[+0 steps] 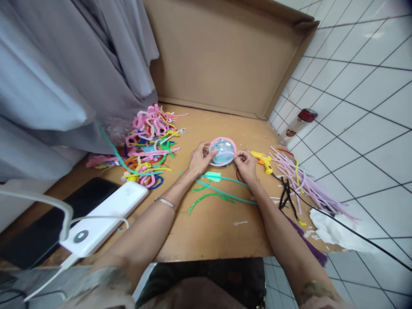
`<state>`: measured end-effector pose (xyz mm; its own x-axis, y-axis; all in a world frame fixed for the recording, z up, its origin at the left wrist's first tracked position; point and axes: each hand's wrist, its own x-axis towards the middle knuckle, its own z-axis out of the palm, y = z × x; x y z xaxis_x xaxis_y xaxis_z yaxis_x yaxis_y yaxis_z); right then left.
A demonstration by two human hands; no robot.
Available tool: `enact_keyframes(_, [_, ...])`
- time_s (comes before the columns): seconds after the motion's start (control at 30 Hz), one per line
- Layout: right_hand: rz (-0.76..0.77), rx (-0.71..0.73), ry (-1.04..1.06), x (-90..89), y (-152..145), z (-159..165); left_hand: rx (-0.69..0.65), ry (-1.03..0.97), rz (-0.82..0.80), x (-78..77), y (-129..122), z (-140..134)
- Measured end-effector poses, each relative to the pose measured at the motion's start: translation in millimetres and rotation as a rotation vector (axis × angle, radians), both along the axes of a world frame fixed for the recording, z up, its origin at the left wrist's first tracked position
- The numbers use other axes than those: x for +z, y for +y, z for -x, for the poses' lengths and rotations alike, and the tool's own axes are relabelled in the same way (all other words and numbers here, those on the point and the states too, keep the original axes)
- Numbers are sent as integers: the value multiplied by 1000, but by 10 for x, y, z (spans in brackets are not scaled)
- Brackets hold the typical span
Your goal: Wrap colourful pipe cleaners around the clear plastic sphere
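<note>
Above the middle of the table, my left hand [201, 159] grips the left side of a clear round plastic bowl [222, 148], its thumb over the near edge. Pink fuzzy wire edges the bowl's top, and a lilac pipe cleaner [223, 153] runs across its front. At the right edge of the bowl, my right hand [246, 165] is closed in a pinch at the lilac strip's end; the exact contact is partly hidden by the fingers. Teal pipe cleaners [225, 194] and a bent green pipe cleaner [202, 199] lie in front of the hands.
Right of my right hand lie a yellow glue gun [264, 162], lilac pipe cleaners [305, 184], black strips [285, 197] and white tissue [334, 229]. A bottle [294, 128] stands by the tiled wall. Left are a colourful pipe cleaner pile [151, 128] and a power bank [106, 219].
</note>
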<state>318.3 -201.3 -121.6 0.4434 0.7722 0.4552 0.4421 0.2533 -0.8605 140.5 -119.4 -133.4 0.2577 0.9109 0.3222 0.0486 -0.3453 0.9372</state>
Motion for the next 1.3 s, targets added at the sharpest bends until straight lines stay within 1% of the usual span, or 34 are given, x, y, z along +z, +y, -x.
enact_keyframes(0.13, [-9,-7,-35,-1,0,13,-20,63,-67,8,3,28])
enact_keyframes(0.33, [-16,-20,-98,-27,17,2,-5,129,-102,36,-9,53])
enact_keyframes(0.5, [-30,-18,-109,-40,26,3,-75,91,-58,37,-24,53])
enact_keyframes(0.6, [-30,-22,-94,-44,23,18,-89,52,-65,46,-31,55])
enact_keyframes(0.7, [-37,-31,-81,-47,22,44,-131,83,-92,87,-38,69])
enact_keyframes(0.77, [-41,-32,-76,-52,24,65,-149,144,-109,141,-47,85])
enact_keyframes(0.87, [-34,-32,-54,-61,31,100,-112,248,-116,273,-78,107])
enact_keyframes(0.93, [-32,-28,-41,-65,33,121,-69,333,-118,394,-113,116])
enact_keyframes(1.03, [-31,-20,-37,-64,31,140,3,531,-113,598,-173,134])
enact_keyframes(1.13, [-23,-15,-38,-56,28,143,26,722,-97,772,-209,167])
enact_keyframes(1.2, [-22,-9,-44,-49,27,141,-6,795,-96,849,-222,181])
enact_keyframes(1.3, [-20,-8,-61,-41,23,135,-21,851,-83,895,-258,145])
